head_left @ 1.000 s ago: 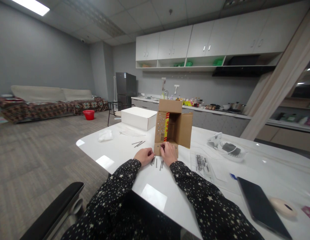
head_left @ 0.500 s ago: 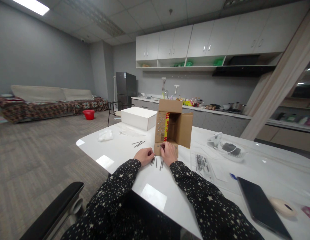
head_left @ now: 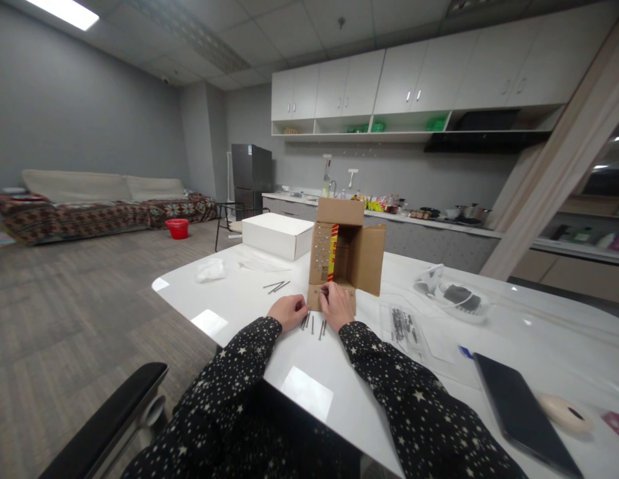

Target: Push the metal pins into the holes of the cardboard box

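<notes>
Both hands rest at one cardboard box (head_left: 345, 256): right hand (head_left: 336, 305) pinches something small, left hand (head_left: 288, 311) curls beside roughly four loose nails (head_left: 313, 324); its grip I cannot tell.

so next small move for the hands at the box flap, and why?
Probably press the nail at the right hand's fingertips on into the cardboard box's front flap. That hand rests on the flap, which already shows small dots like nail heads. The left hand rests beside it, next to loose nails on the white table.
</notes>
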### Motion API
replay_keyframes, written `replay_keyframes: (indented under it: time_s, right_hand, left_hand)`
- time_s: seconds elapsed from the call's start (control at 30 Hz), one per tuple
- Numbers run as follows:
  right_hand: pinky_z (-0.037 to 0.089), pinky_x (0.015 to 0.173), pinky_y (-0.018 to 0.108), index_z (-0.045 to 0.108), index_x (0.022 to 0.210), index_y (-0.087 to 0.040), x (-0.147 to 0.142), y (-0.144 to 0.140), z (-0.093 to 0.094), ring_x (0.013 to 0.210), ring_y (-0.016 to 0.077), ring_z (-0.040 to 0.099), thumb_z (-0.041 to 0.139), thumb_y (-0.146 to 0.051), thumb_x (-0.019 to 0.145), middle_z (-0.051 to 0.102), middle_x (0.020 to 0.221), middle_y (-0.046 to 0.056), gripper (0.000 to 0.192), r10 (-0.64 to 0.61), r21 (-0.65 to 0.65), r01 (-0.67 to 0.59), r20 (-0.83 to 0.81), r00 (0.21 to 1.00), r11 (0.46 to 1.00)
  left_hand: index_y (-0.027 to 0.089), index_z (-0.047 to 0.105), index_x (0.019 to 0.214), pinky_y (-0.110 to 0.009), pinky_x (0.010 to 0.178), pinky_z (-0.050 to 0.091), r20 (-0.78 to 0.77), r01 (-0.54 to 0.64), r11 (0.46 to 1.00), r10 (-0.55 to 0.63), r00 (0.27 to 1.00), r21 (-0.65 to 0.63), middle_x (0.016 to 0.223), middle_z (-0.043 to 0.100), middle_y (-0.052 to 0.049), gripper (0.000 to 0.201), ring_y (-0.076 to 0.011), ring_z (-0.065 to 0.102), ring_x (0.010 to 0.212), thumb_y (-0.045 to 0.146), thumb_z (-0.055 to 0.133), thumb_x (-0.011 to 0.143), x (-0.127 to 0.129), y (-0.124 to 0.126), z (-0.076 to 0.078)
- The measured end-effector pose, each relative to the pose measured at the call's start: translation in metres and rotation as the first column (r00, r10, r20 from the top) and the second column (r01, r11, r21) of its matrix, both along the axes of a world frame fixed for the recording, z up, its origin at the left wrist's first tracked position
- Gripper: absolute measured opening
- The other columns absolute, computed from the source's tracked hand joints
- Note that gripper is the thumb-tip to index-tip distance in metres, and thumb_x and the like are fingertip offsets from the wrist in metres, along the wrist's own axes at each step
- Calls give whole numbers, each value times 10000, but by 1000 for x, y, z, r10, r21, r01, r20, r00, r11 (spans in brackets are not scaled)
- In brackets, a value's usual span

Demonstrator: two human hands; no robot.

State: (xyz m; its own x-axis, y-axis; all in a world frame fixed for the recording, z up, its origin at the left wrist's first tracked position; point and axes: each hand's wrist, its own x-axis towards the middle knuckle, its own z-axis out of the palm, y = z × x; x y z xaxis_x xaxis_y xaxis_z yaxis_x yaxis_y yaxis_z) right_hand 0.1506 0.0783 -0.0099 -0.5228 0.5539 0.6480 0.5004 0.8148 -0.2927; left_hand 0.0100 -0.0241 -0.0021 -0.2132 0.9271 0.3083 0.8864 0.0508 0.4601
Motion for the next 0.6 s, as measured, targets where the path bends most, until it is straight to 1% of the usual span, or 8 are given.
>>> replay_keyframes:
  time_s: [0.1,0.27,0.6]
  right_hand:
    - [328,812,328,527,1028,-185,0,-1,1,958,203,548,444,-199,869,630,998,73,180,0,16,-1,18,1000,1000]
    - [325,818,331,559,982,-197,1,-3,2,962,212,539,458,-208,872,624,980,70,150,7,34,-8,48,999,999]
    - [322,804,333,544,929,-195,0,1,-1,932,212,536,454,-216,877,620,945,63,107,-9,31,8,46,999,999]
  left_hand:
    - [185,613,710,-249,564,344,-1,4,1000,-4,1000,0,642,615,-12,266,-137,514,587,392,472,802,0,0,0]
    - [187,606,706,-250,561,338,0,6,1000,-6,1000,8,638,608,-10,261,-136,507,582,389,471,800,-1,1,-1]
    - [187,598,705,-249,559,328,7,1,1000,-1,1000,2,642,609,-11,284,-136,504,585,419,466,803,-2,2,-3]
